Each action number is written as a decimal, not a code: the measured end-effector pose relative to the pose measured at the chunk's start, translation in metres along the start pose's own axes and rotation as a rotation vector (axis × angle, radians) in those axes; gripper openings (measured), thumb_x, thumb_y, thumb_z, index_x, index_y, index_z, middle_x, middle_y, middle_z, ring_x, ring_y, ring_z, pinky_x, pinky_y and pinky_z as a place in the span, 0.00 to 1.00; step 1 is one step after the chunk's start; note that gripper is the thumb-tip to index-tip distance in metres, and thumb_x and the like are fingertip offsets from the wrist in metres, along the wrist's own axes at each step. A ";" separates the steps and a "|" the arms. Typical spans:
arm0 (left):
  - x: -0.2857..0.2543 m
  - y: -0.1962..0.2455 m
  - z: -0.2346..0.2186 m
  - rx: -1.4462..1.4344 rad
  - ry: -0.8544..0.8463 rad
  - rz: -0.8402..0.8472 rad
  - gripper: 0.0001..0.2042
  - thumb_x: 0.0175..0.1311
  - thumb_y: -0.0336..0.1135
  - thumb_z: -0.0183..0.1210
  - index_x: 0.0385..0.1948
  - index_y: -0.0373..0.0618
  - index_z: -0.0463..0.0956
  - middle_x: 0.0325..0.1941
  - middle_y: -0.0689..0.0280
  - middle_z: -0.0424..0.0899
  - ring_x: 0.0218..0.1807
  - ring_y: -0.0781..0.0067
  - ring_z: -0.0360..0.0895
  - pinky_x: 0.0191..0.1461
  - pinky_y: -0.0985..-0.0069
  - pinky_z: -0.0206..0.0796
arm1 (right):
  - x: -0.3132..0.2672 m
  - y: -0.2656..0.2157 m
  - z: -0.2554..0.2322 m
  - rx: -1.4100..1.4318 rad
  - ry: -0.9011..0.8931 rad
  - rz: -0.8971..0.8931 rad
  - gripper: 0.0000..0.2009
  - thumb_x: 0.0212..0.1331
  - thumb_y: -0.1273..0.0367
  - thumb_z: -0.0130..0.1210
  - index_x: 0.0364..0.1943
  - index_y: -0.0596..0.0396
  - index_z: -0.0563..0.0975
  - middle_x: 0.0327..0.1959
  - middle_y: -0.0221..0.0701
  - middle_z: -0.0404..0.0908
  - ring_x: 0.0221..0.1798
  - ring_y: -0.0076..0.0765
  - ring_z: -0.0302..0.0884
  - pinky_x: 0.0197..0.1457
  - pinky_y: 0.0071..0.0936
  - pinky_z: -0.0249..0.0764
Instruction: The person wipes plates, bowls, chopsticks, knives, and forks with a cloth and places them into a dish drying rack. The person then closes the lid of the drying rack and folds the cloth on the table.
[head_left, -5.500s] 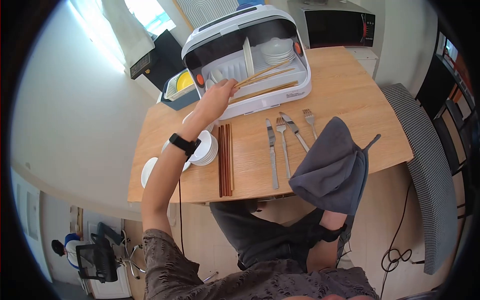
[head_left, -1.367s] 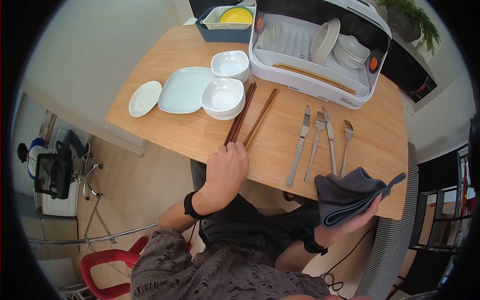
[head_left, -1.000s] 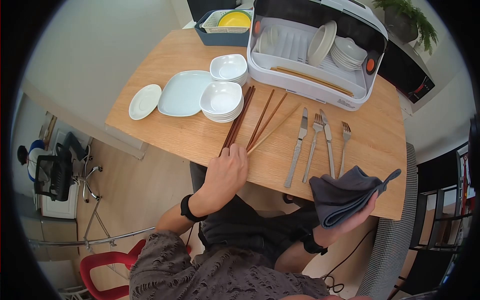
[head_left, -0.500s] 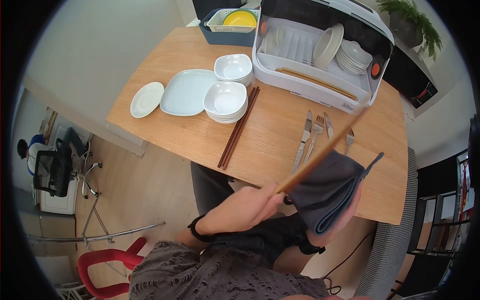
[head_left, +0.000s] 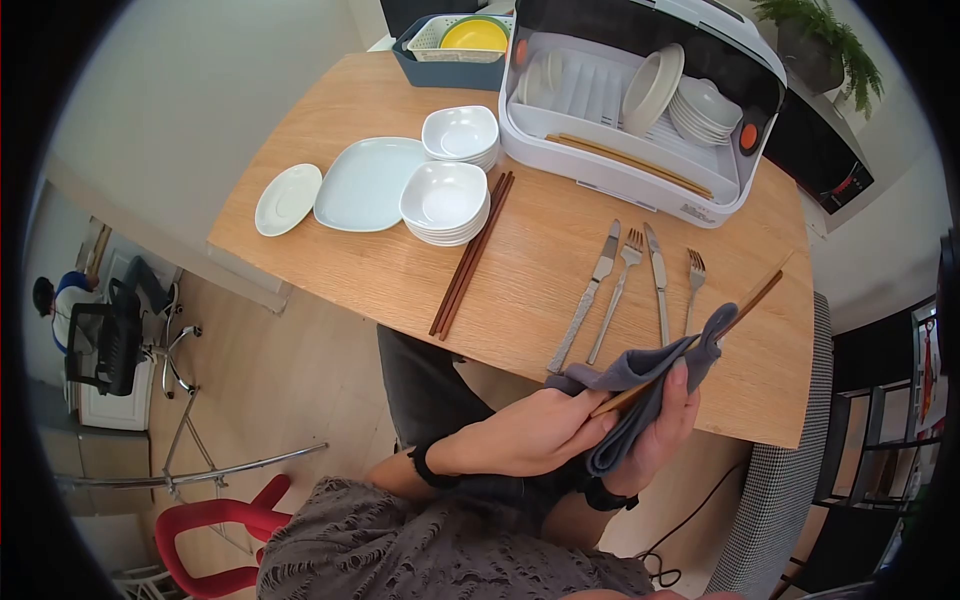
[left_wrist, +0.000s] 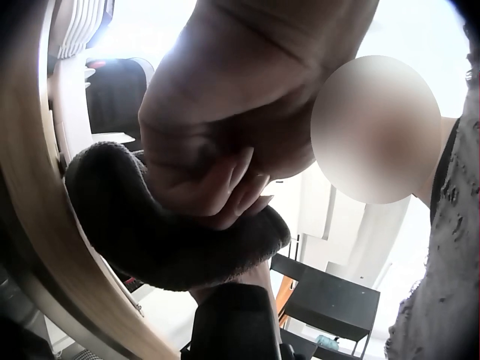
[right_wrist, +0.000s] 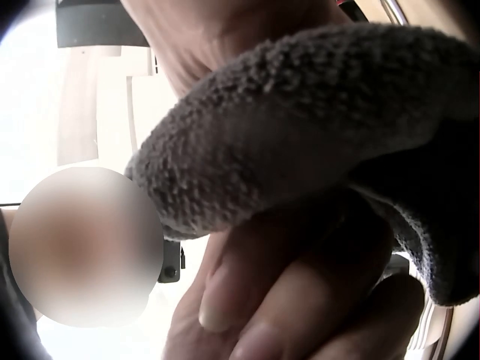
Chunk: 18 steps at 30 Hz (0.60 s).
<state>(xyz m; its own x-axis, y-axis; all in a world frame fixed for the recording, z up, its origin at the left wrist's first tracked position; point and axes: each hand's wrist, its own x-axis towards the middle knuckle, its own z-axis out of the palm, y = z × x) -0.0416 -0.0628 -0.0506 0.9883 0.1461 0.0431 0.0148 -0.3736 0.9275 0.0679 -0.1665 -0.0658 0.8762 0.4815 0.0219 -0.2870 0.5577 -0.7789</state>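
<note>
My left hand (head_left: 530, 432) grips the near ends of some wooden chopsticks (head_left: 755, 303) just off the table's front edge. My right hand (head_left: 664, 432) holds a dark grey cloth (head_left: 645, 368) folded around their middle. The far tips, one lighter than the rest, poke out past the cloth toward the upper right. In the left wrist view, curled fingers (left_wrist: 217, 187) lie against the cloth (left_wrist: 142, 225); the right wrist view has the fuzzy cloth (right_wrist: 285, 127) close up. Dark brown chopsticks (head_left: 473, 256) lie together on the table, left of the hands.
Knives and forks (head_left: 627, 265) lie just beyond the hands. Stacked white bowls (head_left: 445, 195), a square plate (head_left: 370, 185) and a small plate (head_left: 288, 200) stand left. Behind is a white dish box (head_left: 620, 160) holding dishes and chopsticks, beside a blue bin (head_left: 450, 73).
The left hand, earlier at the dish box, picked some chopsticks off the table, leaving the dark ones. It carried them right, and the cloth in the right hand now wraps them.
</note>
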 end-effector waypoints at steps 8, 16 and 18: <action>0.007 0.005 0.013 -0.119 0.439 0.010 0.11 0.72 0.35 0.54 0.50 0.39 0.75 0.30 0.52 0.82 0.30 0.48 0.81 0.33 0.66 0.70 | -0.001 0.010 0.005 -0.004 0.013 -0.048 0.14 0.71 0.63 0.50 0.45 0.62 0.75 0.39 0.38 0.83 0.40 0.31 0.82 0.44 0.26 0.78; -0.009 -0.007 -0.019 0.103 0.273 0.087 0.08 0.71 0.36 0.56 0.39 0.42 0.79 0.24 0.55 0.80 0.25 0.54 0.79 0.30 0.68 0.69 | 0.006 -0.016 -0.005 0.112 0.282 -0.034 0.20 0.73 0.56 0.44 0.53 0.61 0.71 0.48 0.40 0.78 0.47 0.39 0.80 0.52 0.39 0.79; -0.017 -0.005 -0.031 0.128 0.232 0.071 0.08 0.70 0.37 0.57 0.37 0.42 0.79 0.23 0.56 0.80 0.24 0.55 0.79 0.29 0.68 0.69 | 0.009 -0.025 -0.008 0.208 0.349 0.010 0.22 0.72 0.53 0.44 0.54 0.58 0.70 0.50 0.39 0.76 0.49 0.42 0.80 0.54 0.44 0.79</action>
<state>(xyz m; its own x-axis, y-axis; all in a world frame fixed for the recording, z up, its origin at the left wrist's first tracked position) -0.0634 -0.0352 -0.0448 0.9267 0.3157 0.2038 -0.0195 -0.5012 0.8651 0.0857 -0.1815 -0.0510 0.9416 0.2487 -0.2271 -0.3368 0.6960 -0.6341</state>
